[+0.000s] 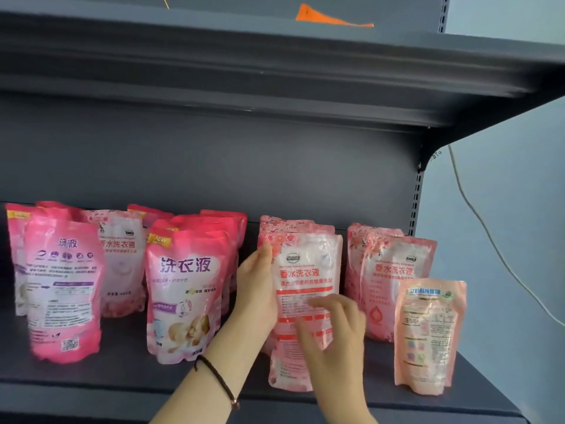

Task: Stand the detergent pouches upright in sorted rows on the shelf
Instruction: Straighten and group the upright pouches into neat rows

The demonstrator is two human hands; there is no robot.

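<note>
Pink detergent pouches stand in rows on a dark grey shelf [128,371]. My left hand [256,289] grips the left edge of a light pink floral pouch [308,270] in the middle row. My right hand [333,335] is blurred, fingers spread, pressed on the front of that pouch and of a lower pouch [287,374] before it. To the left stand a bright pink pouch with purple lettering [183,295] and one showing its back label [62,289]. To the right stand another floral pouch [394,283] and a small peach pouch [428,335].
An upper shelf [275,71] overhangs the row, with an orange scrap [321,16] on top. The shelf's right upright [415,203] stands behind the right row. A white cable [489,240] hangs on the blue wall to the right.
</note>
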